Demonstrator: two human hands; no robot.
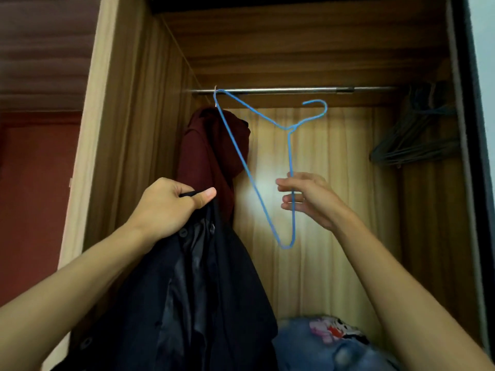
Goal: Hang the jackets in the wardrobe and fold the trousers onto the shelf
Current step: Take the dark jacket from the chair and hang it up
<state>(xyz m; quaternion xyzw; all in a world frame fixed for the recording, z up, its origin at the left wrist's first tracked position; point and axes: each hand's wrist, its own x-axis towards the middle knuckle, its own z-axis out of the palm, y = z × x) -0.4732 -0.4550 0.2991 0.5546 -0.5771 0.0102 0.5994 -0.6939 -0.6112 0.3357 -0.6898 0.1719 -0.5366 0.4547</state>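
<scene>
My left hand grips the collar of a black jacket, which hangs down below it in front of the wardrobe. My right hand holds a blue wire hanger by one side arm, fingers loosely round the wire. The hanger is turned sideways, its hook pointing right, one corner up near the metal rail. A maroon jacket hangs from the rail at the left, behind the blue hanger.
Several dark empty hangers bunch at the rail's right end. Blue denim and a printed cloth lie at the wardrobe's bottom. The wardrobe's wooden side wall stands on the left, a dark door edge on the right.
</scene>
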